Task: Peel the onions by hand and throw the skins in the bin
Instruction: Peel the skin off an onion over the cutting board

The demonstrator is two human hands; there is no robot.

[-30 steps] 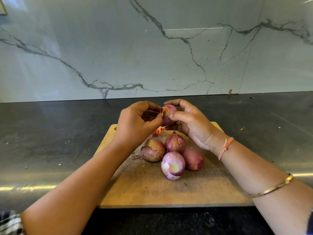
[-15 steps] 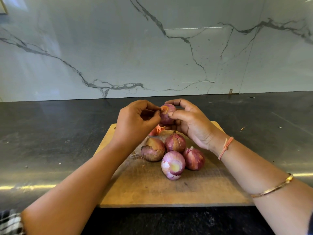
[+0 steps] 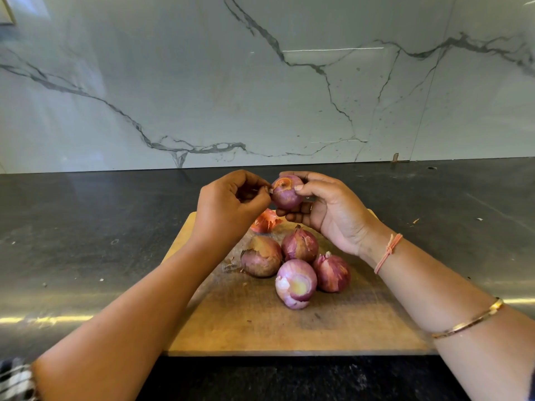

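The right hand [image 3: 333,209] holds a small round purple onion [image 3: 285,193] up above the far edge of the brown wooden cutting board [image 3: 260,328]. The left hand [image 3: 228,209] pinches the onion's top with curled fingers. Four more purple onions [image 3: 295,282] sit together in the board's middle, and a loose orange skin piece [image 3: 265,221] lies near its far edge

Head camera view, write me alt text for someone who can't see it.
A right hand holds a red onion above a wooden cutting board while the left hand pinches its skin. Four more onions sit clustered on the board, the nearest one partly peeled, with a loose skin scrap behind them, on a dark countertop.
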